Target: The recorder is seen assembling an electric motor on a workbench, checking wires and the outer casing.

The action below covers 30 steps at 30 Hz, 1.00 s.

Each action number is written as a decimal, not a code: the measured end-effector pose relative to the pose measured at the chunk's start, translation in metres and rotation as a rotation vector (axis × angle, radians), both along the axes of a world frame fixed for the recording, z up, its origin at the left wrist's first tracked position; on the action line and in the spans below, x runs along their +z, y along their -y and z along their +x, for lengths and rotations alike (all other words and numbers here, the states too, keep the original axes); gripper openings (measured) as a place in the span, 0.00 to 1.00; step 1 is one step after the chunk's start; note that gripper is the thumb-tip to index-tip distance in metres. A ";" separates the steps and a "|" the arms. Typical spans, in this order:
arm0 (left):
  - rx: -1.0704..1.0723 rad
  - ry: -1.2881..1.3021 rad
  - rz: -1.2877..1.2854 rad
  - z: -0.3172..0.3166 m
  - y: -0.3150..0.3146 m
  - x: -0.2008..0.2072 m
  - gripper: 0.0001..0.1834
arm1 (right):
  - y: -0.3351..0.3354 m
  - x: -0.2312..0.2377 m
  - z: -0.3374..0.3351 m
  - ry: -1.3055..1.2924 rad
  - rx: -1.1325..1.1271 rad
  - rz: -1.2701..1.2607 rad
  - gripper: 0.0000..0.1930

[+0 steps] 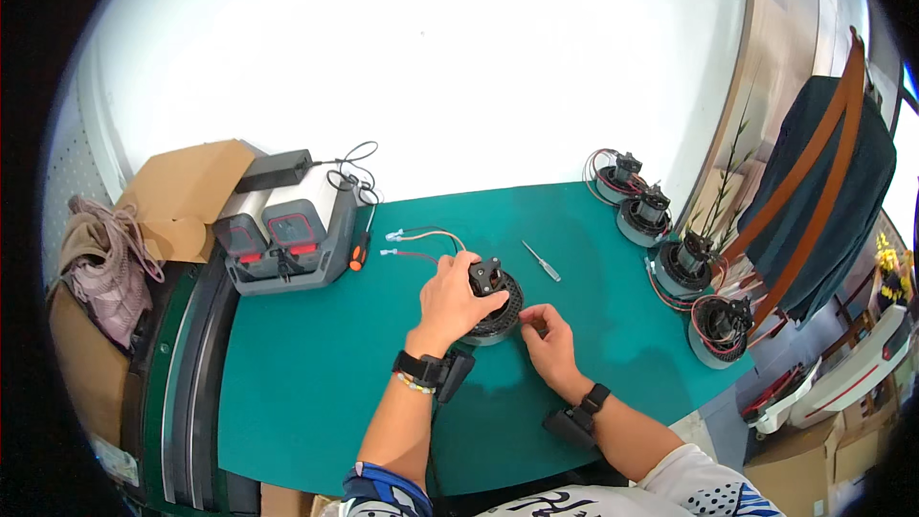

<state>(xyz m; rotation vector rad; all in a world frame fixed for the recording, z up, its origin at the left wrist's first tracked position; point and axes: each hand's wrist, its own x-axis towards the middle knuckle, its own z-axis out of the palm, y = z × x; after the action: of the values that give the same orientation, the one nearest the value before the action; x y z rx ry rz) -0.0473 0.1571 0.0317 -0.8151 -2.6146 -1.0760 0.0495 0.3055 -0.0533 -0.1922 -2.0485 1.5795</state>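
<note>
- Black drum-shaped unit [502,320]: rested near the middle of the green worktop [316,373], bracket upward.
- Right grip [552,348]: hung just beside the unit's right rim, fingers curled; could not tell contact or any pinch.
- Left grip [448,301]: was clamped on the unit, thumb across the near side of the bracket.
- Four similar units [716,333]: stood in a row along the worktop's right edge.
- Clear-handled screwdriver [547,267]: lay beyond the unit, to the right.
- Orange-handled screwdriver [358,255]: lay just beside the gray case [287,274] at far left.
- Pale connectors [393,236]: lay between the left grip and that case.
- White wall [421,86]: rose behind.
</note>
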 end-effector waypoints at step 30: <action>-0.274 0.322 0.120 -0.023 0.062 0.025 0.05 | -0.011 0.126 -0.102 -0.143 0.443 0.690 0.12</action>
<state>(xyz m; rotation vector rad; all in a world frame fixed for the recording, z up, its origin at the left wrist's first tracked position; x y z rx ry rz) -0.0707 0.0952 0.0565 -1.0749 -2.7102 -1.5384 -0.0526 0.3166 0.0723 0.6428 -2.4859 0.9641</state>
